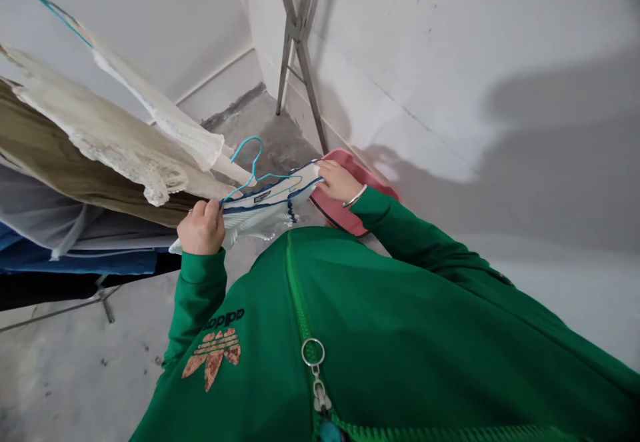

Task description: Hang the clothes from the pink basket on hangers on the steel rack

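My left hand (201, 227) is closed around one end of a white garment with dark blue trim (263, 210). A thin light-blue wire hanger (249, 163) sits in the garment's neck, its hook standing up. My right hand (338, 182) pinches the other end of the same garment, with a bracelet on that wrist. Both arms wear green jacket sleeves. The garment is held level in front of my chest, above a pink basin (350, 219).
Hung clothes (100, 142) in cream, tan, grey and blue fill the left side on a line. A grey metal stand (299, 42) leans in the wall corner. The concrete floor (75, 369) lies below and a white wall (475, 62) rises on the right.
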`<state>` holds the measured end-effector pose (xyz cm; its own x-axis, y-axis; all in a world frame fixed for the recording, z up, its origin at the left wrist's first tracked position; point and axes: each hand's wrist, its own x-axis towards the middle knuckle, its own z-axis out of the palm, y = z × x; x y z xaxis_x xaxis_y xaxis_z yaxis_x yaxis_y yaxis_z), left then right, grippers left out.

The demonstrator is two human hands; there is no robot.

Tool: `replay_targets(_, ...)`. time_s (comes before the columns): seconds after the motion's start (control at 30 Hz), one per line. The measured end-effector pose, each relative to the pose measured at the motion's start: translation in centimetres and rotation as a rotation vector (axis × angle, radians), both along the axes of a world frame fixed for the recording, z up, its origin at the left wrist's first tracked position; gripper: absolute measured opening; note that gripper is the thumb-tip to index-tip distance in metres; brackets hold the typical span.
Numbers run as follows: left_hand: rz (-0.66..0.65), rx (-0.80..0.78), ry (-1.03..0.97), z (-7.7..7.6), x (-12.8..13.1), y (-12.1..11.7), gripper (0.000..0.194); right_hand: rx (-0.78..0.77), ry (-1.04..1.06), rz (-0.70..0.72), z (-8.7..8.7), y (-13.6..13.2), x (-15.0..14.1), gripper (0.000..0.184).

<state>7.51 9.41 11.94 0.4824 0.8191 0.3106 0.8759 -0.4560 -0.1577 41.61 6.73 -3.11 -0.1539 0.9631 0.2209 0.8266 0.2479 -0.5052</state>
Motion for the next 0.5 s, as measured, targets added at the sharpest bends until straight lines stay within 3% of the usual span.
replay_targets(0.1, 0.097, 0.076, 0.012, -0.6, 0.5, 0.1, 0.028, 0.064, 0.174, 0.135, 1.4, -1.8, -0.5, 0.018)
replay_targets(0.17, 0.145, 0.121, -0.042, -0.9, 0.5, 0.4, 0.029, 0.007, 0.304, 0.329, 2.7, -3.4, -0.9, 0.023)
replay_targets(0.23, 0.168, 0.138, -0.129, -1.0, 0.2, 0.6, 0.029, -0.063, 0.431, 0.416, 3.9, -4.6, -1.2, 0.028)
replay_targets(0.33, 0.142, 0.138, -0.228, -0.9, -0.6, 1.0, 0.031, 0.026, 0.535, 0.160, 5.4, -4.7, -1.0, 0.027)
replay_targets(0.4, 0.087, 0.149, -0.252, -0.8, -1.0, 1.2, 0.032, 0.144, 0.481, -0.006, 6.3, -3.4, -0.4, 0.030)
replay_targets(0.5, -0.005, 0.181, -0.279, -0.5, -1.3, 1.3, 0.033, 0.190, 0.259, 0.006, 7.3, -0.4, 0.5, 0.043)
